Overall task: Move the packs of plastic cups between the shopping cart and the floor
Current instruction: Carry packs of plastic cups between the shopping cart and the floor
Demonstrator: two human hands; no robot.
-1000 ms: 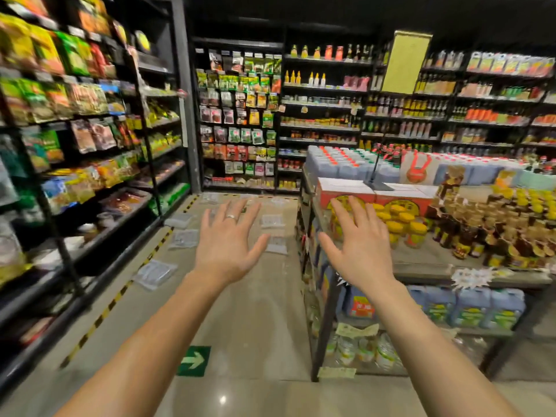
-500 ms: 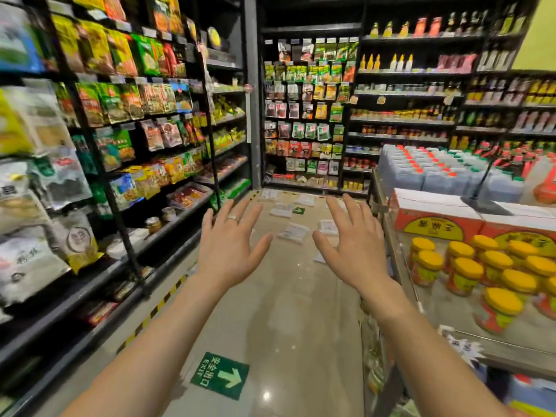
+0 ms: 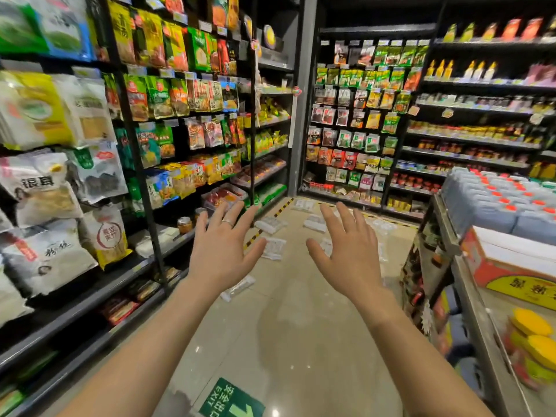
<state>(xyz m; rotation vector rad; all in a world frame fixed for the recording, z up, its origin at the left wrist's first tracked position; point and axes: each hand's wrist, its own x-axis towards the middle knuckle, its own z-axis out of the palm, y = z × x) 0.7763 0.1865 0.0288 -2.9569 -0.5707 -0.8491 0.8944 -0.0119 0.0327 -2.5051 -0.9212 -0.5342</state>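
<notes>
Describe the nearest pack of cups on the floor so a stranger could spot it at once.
Look at the aisle floor between the snack shelves on the left and the display table on the right. A clear pack of cups lies by the foot of the left shelves, showing beside the left hand's wrist. It lies alone, nearer than the other packs scattered farther down.

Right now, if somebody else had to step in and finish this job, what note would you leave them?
Left hand and right hand: both open, fingers spread, holding nothing, raised over the aisle.
Packs of plastic cups: scattered flat on the floor ahead of the hands.
Shopping cart: not in view.
Done: cannot tell how many packs were moved.
Left: probably walk up, pick up the packs one by one and find the cart.
</notes>
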